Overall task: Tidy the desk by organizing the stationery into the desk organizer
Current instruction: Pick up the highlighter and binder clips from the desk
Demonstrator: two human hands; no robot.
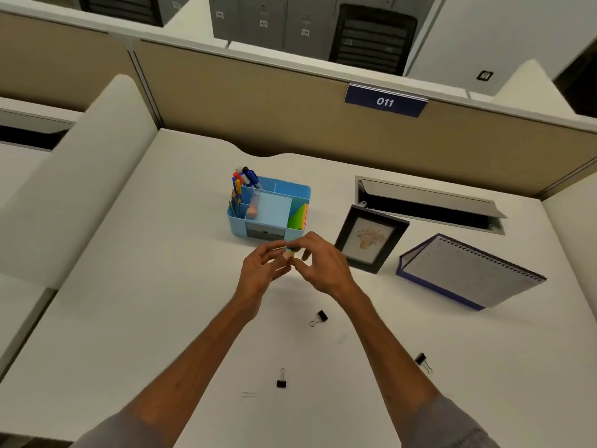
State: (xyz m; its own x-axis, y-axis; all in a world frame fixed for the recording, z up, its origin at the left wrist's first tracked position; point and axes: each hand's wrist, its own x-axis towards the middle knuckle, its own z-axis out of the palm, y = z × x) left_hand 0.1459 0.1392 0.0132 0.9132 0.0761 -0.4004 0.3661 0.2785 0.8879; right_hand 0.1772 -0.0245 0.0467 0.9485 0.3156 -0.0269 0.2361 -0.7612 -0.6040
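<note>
- Both hands met above the desk (155, 286), just in front of the desk organizer (235, 225).
- The left hand (262, 270) and the right hand (321, 265) each pinched the same small multicoloured item (288, 253) at the fingertips. It was too small to name; teal and pink showed.
- The blue desk organizer stood upright near the middle of the desk. Markers (249, 176) and pencils (234, 203) stood in its left compartments, and sticky notes (299, 216) leaned in the right one.
- A pinkish lump (253, 212) lay in a narrow compartment beside the pencils.
- Three black binder clips lay loose on the desk: one (319, 317) between the forearms, one (281, 380) nearer the person, and one (423, 362) outside the right forearm.
- Two pale paper clips were barely visible: one (342, 338) near the first binder clip, another (248, 395) at the near edge.
- A picture frame (370, 239) stood propped to the right of the organizer, and a spiral calendar (468, 273) stood further right.
</note>
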